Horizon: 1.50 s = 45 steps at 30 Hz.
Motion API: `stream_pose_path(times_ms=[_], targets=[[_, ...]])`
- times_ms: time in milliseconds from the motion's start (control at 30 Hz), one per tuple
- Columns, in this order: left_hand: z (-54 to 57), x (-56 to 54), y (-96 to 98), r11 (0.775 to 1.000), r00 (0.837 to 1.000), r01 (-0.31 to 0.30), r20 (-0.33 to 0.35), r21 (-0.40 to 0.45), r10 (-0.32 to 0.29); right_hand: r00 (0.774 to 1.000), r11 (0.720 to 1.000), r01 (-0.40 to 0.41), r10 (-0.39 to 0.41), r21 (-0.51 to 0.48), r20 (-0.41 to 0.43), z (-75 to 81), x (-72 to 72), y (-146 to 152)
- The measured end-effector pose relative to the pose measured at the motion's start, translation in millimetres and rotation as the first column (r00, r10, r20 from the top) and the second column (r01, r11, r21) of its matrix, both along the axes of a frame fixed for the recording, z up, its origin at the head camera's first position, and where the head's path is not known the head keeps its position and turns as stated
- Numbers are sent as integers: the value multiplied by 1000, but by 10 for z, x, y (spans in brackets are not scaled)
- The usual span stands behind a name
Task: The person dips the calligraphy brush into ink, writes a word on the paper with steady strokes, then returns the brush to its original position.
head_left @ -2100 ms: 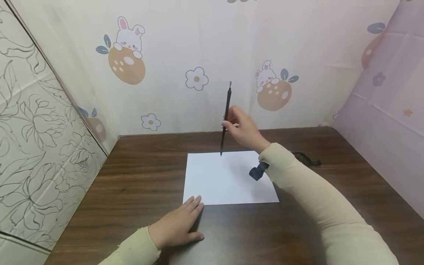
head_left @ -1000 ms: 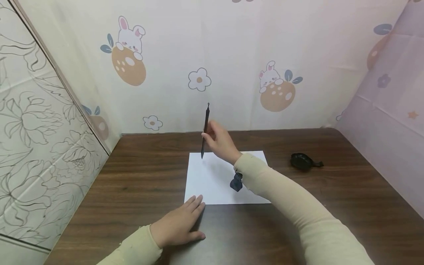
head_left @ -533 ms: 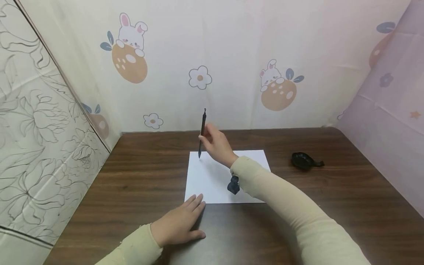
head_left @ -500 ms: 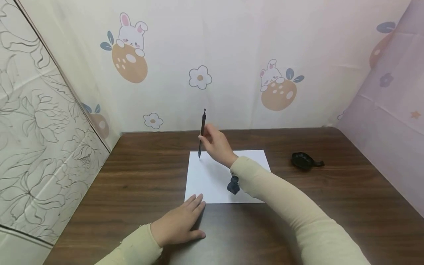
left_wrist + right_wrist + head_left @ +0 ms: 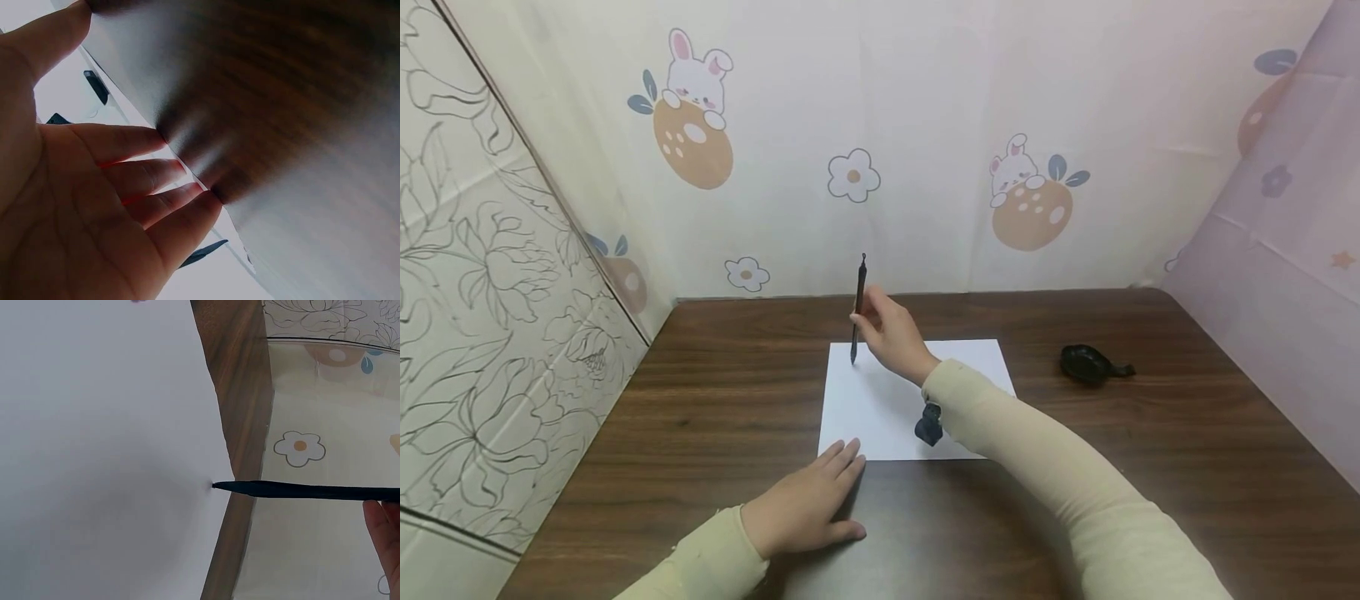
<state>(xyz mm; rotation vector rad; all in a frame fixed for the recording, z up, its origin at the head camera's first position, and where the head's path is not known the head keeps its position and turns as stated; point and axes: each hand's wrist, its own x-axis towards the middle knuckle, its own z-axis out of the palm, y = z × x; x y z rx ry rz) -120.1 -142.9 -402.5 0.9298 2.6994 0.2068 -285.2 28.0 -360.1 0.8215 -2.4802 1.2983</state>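
Note:
A dark writing brush (image 5: 860,293) stands nearly upright in my right hand (image 5: 891,332), pinched between thumb and fingers. Its pointed tip is at the upper left part of a white sheet of paper (image 5: 868,417). In the right wrist view the brush (image 5: 300,490) meets or almost meets the sheet (image 5: 112,425) near its edge; no clear mark shows there. My left hand (image 5: 805,504) lies flat with straight fingers, its fingertips on the paper's lower left corner. The left wrist view shows the palm and spread thumb of that hand (image 5: 94,206).
A small black dish with a curved handle (image 5: 1086,364) sits on the brown wooden table (image 5: 722,400), right of the paper. Behind the table hangs a curtain (image 5: 925,100) printed with rabbits and flowers. A small dark camera (image 5: 929,425) is strapped to the right wrist.
My right hand has carried the brush left across the paper from near its top middle, then lowered it slightly. The dish came out from behind the right sleeve. My left hand stays put.

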Motion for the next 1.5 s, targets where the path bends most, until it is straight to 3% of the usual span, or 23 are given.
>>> stream_pose_path(times_ms=[1100, 1500], targets=[[12, 3, 6, 1000, 999, -10, 34, -6, 10, 999, 999, -37, 36, 16, 20, 7, 99, 21], [-8, 6, 14, 1000, 1000, -3, 0, 2, 3, 998, 998, -66, 66, 13, 25, 22, 137, 32]])
